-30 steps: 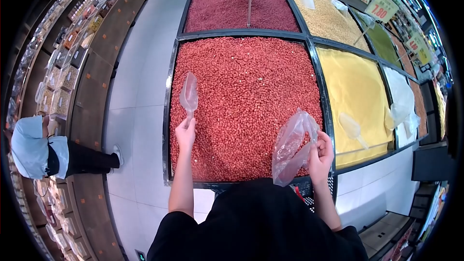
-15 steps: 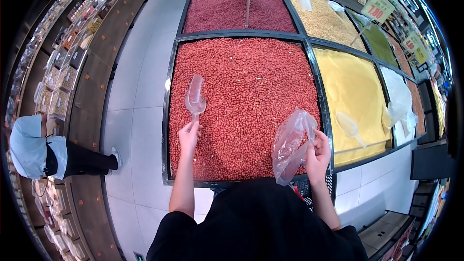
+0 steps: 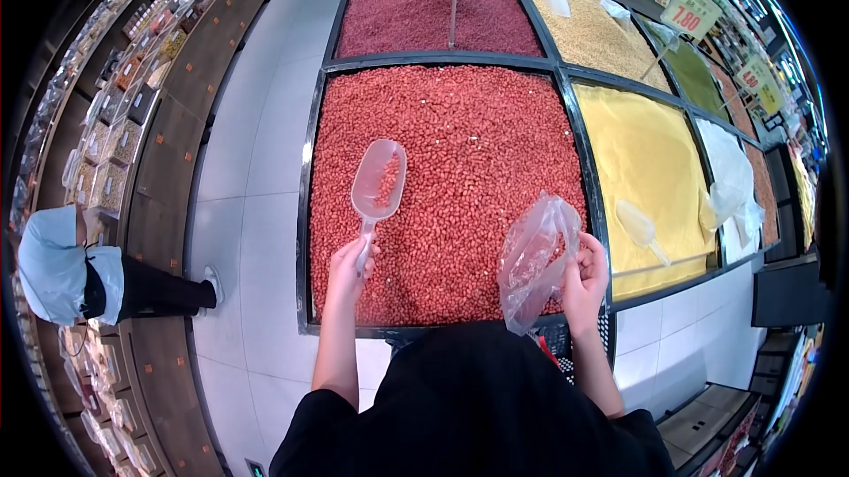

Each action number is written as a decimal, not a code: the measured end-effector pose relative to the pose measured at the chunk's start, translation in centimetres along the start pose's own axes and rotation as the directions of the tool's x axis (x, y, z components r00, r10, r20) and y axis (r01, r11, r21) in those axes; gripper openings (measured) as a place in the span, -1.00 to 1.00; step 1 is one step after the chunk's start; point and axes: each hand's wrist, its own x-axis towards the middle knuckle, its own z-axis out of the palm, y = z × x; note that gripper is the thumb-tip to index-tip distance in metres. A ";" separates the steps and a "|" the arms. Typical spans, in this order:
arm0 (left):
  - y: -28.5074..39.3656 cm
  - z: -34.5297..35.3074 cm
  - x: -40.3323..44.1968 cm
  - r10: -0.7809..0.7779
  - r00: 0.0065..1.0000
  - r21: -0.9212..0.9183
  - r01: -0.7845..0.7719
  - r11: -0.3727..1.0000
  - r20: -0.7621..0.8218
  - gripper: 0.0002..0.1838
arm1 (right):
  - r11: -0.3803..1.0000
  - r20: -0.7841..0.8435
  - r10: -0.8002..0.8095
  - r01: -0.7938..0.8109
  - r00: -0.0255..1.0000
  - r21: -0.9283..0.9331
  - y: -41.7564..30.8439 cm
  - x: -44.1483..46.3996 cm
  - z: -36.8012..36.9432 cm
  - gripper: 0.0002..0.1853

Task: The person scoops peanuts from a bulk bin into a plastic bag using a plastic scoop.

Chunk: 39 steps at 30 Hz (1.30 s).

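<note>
A black-rimmed bin (image 3: 424, 61) of red kernels (image 3: 451, 185) fills the centre. Over its near right corner, a plastic bag (image 3: 531, 269) is pinched in the right hand (image 3: 585, 277); over its left side, a smaller clear scoop (image 3: 367, 187) with some kernels is gripped in the left hand (image 3: 350, 268).

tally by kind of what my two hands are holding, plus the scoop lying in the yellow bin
Scoops: 2 (one in the left hand, one in the yellow bin)
Bags: 1 (in the right hand)
Total: 3
</note>
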 end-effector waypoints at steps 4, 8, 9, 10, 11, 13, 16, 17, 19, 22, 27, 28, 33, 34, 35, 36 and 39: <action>1.2 0.8 -2.9 -0.102 0.986 -0.089 0.114 0.989 0.131 -0.60 | 1.000 -0.031 0.006 -0.006 0.999 0.008 -0.2 0.0 0.3 -0.56; 2.1 1.3 -5.2 -0.170 0.953 -0.067 0.192 0.979 0.252 -0.60 | 1.000 -0.028 0.002 -0.002 1.000 0.003 0.0 0.0 0.2 -0.57; 2.2 1.4 -5.7 -0.186 0.944 0.003 0.192 0.981 0.271 -0.59 | 1.000 -0.018 -0.004 0.004 1.000 0.012 0.1 0.0 0.2 -0.57; 2.5 1.6 -6.2 -0.189 0.943 0.003 0.196 0.981 0.274 -0.59 | 1.000 -0.009 -0.011 0.011 1.000 0.019 0.1 0.0 0.1 -0.57; 2.8 1.9 -6.7 -0.218 0.912 0.085 0.201 0.976 0.347 -0.58 | 1.000 -0.012 -0.010 0.011 1.000 0.015 -0.1 0.0 0.1 -0.57; 3.7 3.1 -7.7 -0.281 0.838 0.214 0.201 0.956 0.467 -0.59 | 0.999 0.002 0.007 -0.007 1.000 0.044 -0.4 0.0 0.2 -0.57; 4.0 5.2 -8.5 -0.399 0.734 0.367 0.217 0.905 0.550 -0.63 | 0.999 0.000 0.006 -0.006 1.000 0.042 -0.1 0.0 0.0 -0.57; 3.8 6.1 -8.6 -0.426 0.708 0.395 0.222 0.891 0.563 -0.64 | 0.999 -0.002 0.005 -0.005 1.000 0.042 -0.1 -0.1 -0.1 -0.57; 3.6 8.1 -8.9 -0.468 0.689 0.447 0.229 0.865 0.553 -0.64 | 0.999 -0.009 -0.012 0.012 1.000 0.044 -0.3 -0.1 0.0 -0.57; 1.9 9.9 -8.5 -0.519 0.651 0.512 0.226 0.829 0.554 -0.63 | 0.999 -0.011 0.006 -0.005 1.000 0.045 -0.7 -0.3 0.0 -0.58; 0.0 13.4 -7.8 -0.538 0.642 0.593 0.158 0.790 0.546 -0.65 | 0.999 0.014 -0.011 0.010 1.000 0.040 -0.8 -0.7 -0.1 -0.61; -0.3 14.2 -7.8 -0.531 0.650 0.632 0.100 0.769 0.544 -0.64 | 0.999 0.023 -0.012 0.011 1.000 0.049 -0.9 -0.8 0.0 -0.61; -3.1 16.7 -7.8 -0.222 0.788 0.753 -0.402 0.521 0.574 -0.69 | 0.994 0.028 0.012 -0.015 1.000 0.109 -1.8 -1.2 0.6 -0.59; -2.8 17.1 -8.0 -0.220 0.788 0.752 -0.403 0.521 0.575 -0.69 | 0.992 0.036 0.024 -0.028 0.999 0.122 -2.0 -1.2 0.6 -0.59; -2.6 17.4 -8.1 -0.094 0.784 0.744 -0.533 0.403 0.613 -0.71 | 0.992 0.035 0.022 -0.026 0.999 0.122 -2.0 -1.3 0.5 -0.59; -2.6 17.6 -8.2 0.027 0.754 0.723 -0.638 0.264 0.656 -0.73 | 0.993 0.032 0.021 -0.024 0.999 0.112 -1.9 -1.3 0.4 -0.59; -2.3 17.1 -8.0 0.145 0.733 0.710 -0.680 0.181 0.665 -0.65 | 0.996 0.024 0.018 -0.020 1.000 0.089 -1.6 -1.2 0.0 -0.59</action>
